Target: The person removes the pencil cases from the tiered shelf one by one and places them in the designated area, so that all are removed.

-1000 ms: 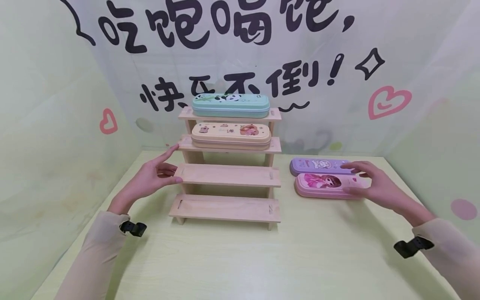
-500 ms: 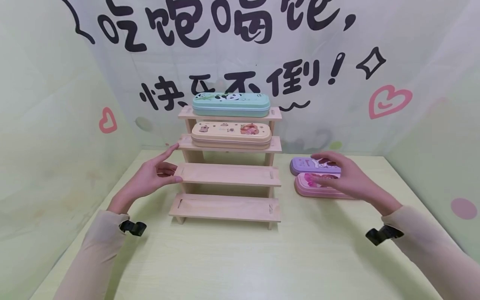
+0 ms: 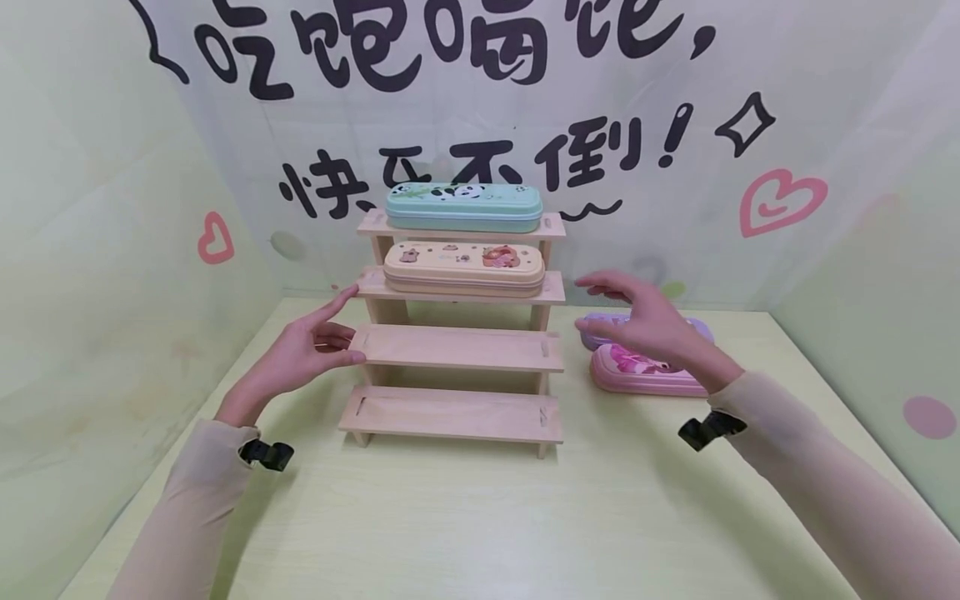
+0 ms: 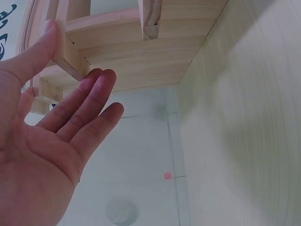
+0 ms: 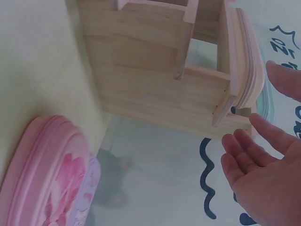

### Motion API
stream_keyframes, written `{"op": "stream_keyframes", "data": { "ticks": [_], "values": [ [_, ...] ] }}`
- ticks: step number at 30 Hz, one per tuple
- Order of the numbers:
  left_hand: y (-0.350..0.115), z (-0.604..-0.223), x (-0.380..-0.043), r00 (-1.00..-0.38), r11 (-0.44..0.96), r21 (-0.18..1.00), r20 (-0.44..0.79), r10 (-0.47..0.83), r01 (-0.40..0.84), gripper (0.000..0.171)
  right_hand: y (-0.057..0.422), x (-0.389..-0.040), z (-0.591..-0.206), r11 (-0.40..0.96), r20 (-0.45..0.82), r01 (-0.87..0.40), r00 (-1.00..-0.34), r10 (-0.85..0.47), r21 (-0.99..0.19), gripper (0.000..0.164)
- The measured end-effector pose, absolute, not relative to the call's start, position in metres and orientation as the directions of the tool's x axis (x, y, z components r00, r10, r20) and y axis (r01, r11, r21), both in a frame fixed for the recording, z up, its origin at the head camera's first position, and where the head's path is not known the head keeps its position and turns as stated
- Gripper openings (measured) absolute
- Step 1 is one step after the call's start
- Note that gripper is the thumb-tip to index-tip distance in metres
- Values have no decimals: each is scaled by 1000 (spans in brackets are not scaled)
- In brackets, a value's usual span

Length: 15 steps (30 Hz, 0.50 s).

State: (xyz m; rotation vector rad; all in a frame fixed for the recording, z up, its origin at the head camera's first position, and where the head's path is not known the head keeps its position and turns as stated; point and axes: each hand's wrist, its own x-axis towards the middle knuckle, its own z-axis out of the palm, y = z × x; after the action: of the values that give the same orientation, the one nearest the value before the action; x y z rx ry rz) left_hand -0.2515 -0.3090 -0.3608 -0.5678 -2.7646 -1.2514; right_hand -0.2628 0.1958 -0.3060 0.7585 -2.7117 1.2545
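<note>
Right hand point(image 3: 648, 321), spread and holding nothing, had shifted leftward toward the centre-frame rack point(image 3: 457, 347); pink case point(image 3: 645, 382) and purple case point(image 5: 88, 190) thus remained on the tabletop point(image 3: 465, 517), right of frame. Left hand point(image 3: 292, 358), also spread, touched the rack's left edge at 2 levels.

The right hand point(image 3: 645, 321) is now further left and higher in the head view than 1 second ago, its fingertips shifted from the cases' right ends to near the right side of the wooden stand point(image 3: 457, 348). The purple case point(image 3: 703, 327) now shows its right end, while the hand hides its middle. The wrist now covers part of the pink case point(image 3: 630, 382). The right sleeve point(image 3: 810, 475) and black wrist mount point(image 3: 711, 430) also sit further left.
</note>
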Motion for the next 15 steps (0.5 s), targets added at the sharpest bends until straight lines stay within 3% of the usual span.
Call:
{"op": "stream_keyframes", "data": {
  "ticks": [15],
  "values": [
    [-309, -360, -251, -928, 597, 719, 204, 311, 357, 107, 164, -285, -284, 526, 232, -419, -894, -384, -740, 72]
  ]
}}
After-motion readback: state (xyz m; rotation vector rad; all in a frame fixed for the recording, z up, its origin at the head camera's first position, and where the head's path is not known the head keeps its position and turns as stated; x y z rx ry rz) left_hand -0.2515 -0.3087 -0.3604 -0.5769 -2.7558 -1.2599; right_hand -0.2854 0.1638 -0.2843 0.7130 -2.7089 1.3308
